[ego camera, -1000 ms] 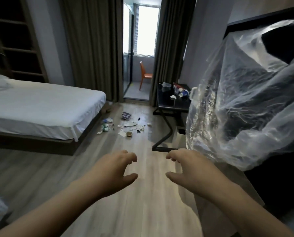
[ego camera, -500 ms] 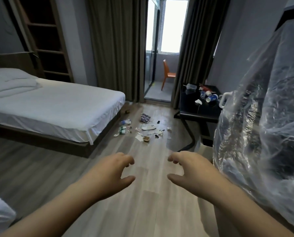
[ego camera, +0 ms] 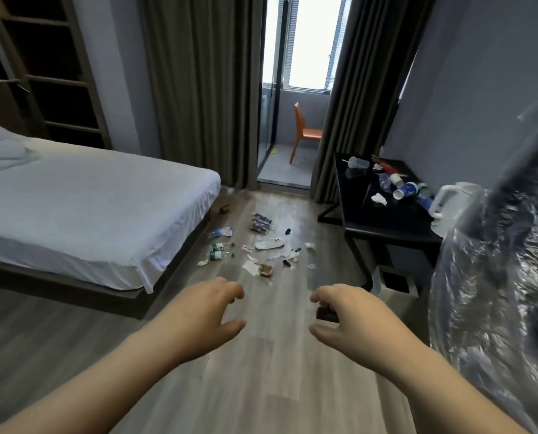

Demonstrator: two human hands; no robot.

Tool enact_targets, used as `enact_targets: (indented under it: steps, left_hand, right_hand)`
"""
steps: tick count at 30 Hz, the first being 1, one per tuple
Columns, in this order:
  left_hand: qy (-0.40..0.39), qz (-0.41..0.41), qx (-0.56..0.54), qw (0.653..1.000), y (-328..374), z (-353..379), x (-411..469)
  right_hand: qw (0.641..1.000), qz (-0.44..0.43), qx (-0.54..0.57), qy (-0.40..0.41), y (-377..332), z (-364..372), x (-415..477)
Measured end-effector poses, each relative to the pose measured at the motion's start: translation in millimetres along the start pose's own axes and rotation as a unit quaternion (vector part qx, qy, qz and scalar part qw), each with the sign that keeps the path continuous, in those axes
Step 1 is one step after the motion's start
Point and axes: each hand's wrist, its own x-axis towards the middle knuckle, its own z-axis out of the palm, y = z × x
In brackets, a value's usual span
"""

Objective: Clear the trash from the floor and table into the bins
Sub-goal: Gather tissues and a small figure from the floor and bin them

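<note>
Trash lies scattered on the wood floor ahead: plastic bottles (ego camera: 220, 232), a white slipper (ego camera: 269, 243), crumpled paper (ego camera: 250, 267), a brown cup (ego camera: 265, 270) and a patterned packet (ego camera: 260, 222). More trash sits on the black table (ego camera: 386, 223): paper cups (ego camera: 404, 190), a clear cup (ego camera: 357, 162) and tissues (ego camera: 378, 198). My left hand (ego camera: 209, 311) and my right hand (ego camera: 352, 314) reach forward side by side above the floor, fingers loosely curled. A small dark object (ego camera: 327, 314) shows under my right fingers; whether it is held is unclear.
A bed (ego camera: 89, 195) fills the left side. A small bin (ego camera: 410, 288) stands under the table. A white kettle (ego camera: 446, 202) sits on the table's near corner. Crinkled clear plastic (ego camera: 493, 292) looms close on the right. An orange chair (ego camera: 305, 133) stands beyond the doorway.
The view has moved forward and turned left, so the floor trash and table look nearer and the plastic has slid to the right edge. Both hands keep their pose.
</note>
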Motion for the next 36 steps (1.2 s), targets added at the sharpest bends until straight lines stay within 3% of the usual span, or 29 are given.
enact_targets:
  steps: [7,25,36]
  left_hand:
    - [-0.021,0.003,-0.01,1.0,-48,1,99]
    - [-0.028,-0.037,-0.009,0.999,-126,4,405]
    - [-0.085,-0.032,-0.021,0.996,-241,17,591]
  right_hand:
    - [1.0,0.011,-0.004,-0.021,21,3,101]
    - [0.999,0.003,0.016,-0.047,165,-18,405]
    - [0.996,0.051,0.021,-0.07,187,5,595]
